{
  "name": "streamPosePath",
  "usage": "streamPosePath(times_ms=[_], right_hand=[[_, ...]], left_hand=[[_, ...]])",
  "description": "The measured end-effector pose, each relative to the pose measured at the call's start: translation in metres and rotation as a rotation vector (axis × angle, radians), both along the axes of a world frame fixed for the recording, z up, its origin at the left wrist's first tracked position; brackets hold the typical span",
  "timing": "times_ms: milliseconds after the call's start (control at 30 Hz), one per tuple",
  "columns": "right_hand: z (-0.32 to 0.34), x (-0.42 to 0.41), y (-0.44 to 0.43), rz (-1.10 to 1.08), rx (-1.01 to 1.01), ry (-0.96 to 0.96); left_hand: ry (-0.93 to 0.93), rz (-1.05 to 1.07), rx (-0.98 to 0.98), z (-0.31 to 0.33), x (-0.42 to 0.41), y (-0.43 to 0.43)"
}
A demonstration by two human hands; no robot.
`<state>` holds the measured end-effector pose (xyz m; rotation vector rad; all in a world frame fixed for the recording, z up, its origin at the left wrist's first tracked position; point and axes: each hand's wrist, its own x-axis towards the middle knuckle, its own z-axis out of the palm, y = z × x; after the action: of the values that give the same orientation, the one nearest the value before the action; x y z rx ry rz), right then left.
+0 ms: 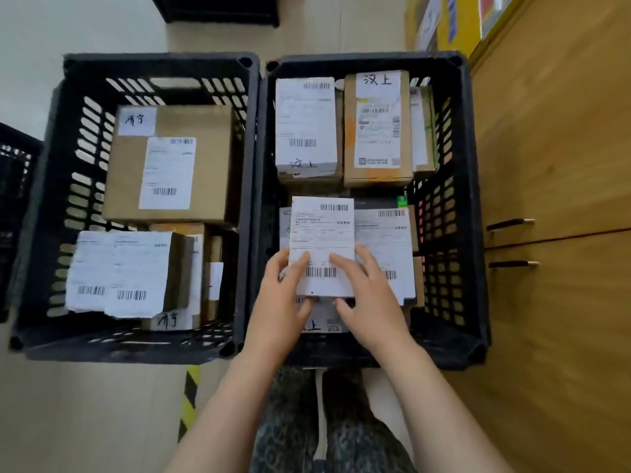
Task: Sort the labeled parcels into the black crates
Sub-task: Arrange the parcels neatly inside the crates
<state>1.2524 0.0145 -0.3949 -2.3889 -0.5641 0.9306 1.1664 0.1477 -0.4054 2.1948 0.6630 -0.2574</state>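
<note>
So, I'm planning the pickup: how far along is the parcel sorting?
Done: the left crate and right crate each hold several labeled boxes. In hand: left hand and right hand grip one labeled parcel over the right crate. Left: unclear, no unsorted pile shows.

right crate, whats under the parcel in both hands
Under the held parcel in the right crate: a white-label parcel showing on its right, a handwritten parcel toward the wrists, a green-printed parcel edge at left. Their middles and the crate floor are covered.
</note>
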Motion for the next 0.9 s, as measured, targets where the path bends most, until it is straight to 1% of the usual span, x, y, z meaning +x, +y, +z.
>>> streamPosePath(times_ms=[167,333,567,700,900], right_hand=[[-0.015,0.006,0.013,0.119,-0.095,-0.124],[-0.028,0.006,0.019,0.202,-0.185,-0.151],[-0.034,0.000,0.026,0.230,-0.191,-0.185],[-0.031,0.001,0.027,0.229,-0.187,-0.170],[-0.001,0.014,0.025,0.244,-0.142,-0.151]], left_hand=[[0.087,-0.057,0.001,-0.019,-0.001,0.009],[0.217,-0.165,-0.005,-0.032,0.002,0.010],[0.202,-0.202,0.024,-0.038,0.002,0.014],[0.181,-0.190,0.020,-0.036,0.003,0.013],[0.095,-0.150,0.039,0.000,0.013,0.018]])
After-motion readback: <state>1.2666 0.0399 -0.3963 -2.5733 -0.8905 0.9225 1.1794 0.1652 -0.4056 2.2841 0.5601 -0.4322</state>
